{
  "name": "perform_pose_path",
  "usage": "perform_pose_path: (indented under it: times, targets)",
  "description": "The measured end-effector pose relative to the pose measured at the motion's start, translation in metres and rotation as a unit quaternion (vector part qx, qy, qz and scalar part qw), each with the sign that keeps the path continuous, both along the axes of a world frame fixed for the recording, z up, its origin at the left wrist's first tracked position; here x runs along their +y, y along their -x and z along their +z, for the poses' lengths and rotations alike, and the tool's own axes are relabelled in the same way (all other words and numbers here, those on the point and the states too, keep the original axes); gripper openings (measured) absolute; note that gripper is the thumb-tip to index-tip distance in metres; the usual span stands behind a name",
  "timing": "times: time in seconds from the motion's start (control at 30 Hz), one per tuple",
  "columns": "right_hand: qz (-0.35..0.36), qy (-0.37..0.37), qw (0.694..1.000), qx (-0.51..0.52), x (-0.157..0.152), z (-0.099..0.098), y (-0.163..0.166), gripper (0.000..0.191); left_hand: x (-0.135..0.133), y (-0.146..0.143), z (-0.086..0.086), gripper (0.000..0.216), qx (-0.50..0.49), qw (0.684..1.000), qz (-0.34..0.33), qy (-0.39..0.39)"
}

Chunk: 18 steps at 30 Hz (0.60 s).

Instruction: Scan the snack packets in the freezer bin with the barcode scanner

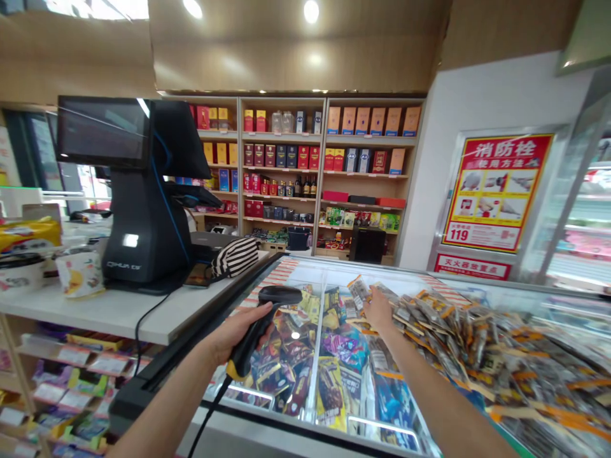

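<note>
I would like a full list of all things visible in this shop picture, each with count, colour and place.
barcode scanner: one, black and yellow, in left hand.
packet: one, brown and orange, in right hand.
freezer: one, black rim, front centre.
packet pile: many, brown and orange, on freezer lid, right.
ice-cream packs: many, mixed colours, under the glass.
counter: one, white, left.
till terminal: one, black, on counter.
striped pouch: one, black and white, beside till terminal.
shelves: three bays, wooden, back wall.
poster: one, red, right wall.
left hand: one, gripping barcode scanner.
right hand: one, holding packet.
</note>
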State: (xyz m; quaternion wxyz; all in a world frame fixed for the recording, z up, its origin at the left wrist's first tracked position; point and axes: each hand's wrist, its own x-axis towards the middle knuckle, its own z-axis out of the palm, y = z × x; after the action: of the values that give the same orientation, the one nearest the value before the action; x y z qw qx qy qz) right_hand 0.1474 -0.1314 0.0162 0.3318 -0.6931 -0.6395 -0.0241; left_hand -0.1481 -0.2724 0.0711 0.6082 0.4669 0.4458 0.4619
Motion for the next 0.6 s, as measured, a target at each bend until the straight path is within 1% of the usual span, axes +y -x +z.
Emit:
perform_pose_path:
  times: [0.07, 0.13, 0.17, 0.2, 0.27, 0.3, 0.33, 0.4, 0.47, 0.6]
  targets:
    - [0.021, -0.036, 0.996, 0.083, -0.002, 0.001, -0.005, 0.037, 0.001, -0.008, 0.002, 0.031, -0.002, 1.000, -0.014, -0.004]
    - [0.043, -0.061, 0.977, 0.200, -0.007, -0.001, -0.008, 0.028, 0.001, -0.016, 0.003, 0.031, -0.005, 1.000, -0.026, -0.008]
    - [0.062, -0.068, 0.959, 0.269, -0.011, -0.004, -0.008, 0.026, 0.000, -0.019, 0.004, 0.031, -0.007, 0.999, -0.032, -0.010]
    - [0.086, -0.069, 0.934, 0.340, -0.014, -0.007, -0.007, 0.025, 0.000, -0.022, 0.005, 0.031, -0.011, 0.999, -0.040, -0.013]
    - [0.133, -0.057, 0.876, 0.460, -0.021, -0.014, -0.003, 0.025, -0.002, -0.027, 0.007, 0.031, -0.024, 0.998, -0.059, -0.017]
    - [0.149, -0.048, 0.849, 0.504, -0.023, -0.018, -0.001, 0.024, -0.003, -0.029, 0.007, 0.031, -0.032, 0.997, -0.068, -0.019]
    - [0.155, -0.041, 0.829, 0.536, -0.026, -0.021, 0.002, 0.024, -0.003, -0.030, 0.008, 0.031, -0.038, 0.996, -0.077, -0.021]
    - [0.150, -0.037, 0.805, 0.573, -0.029, -0.026, 0.006, 0.024, -0.005, -0.031, 0.008, 0.033, -0.046, 0.995, -0.088, -0.023]
    - [0.140, -0.035, 0.796, 0.588, -0.030, -0.029, 0.009, 0.023, -0.007, -0.032, 0.009, 0.033, -0.050, 0.994, -0.095, -0.023]
    - [0.129, -0.027, 0.792, 0.596, -0.030, -0.030, 0.011, 0.022, -0.009, -0.033, 0.011, 0.030, -0.054, 0.995, -0.085, -0.021]
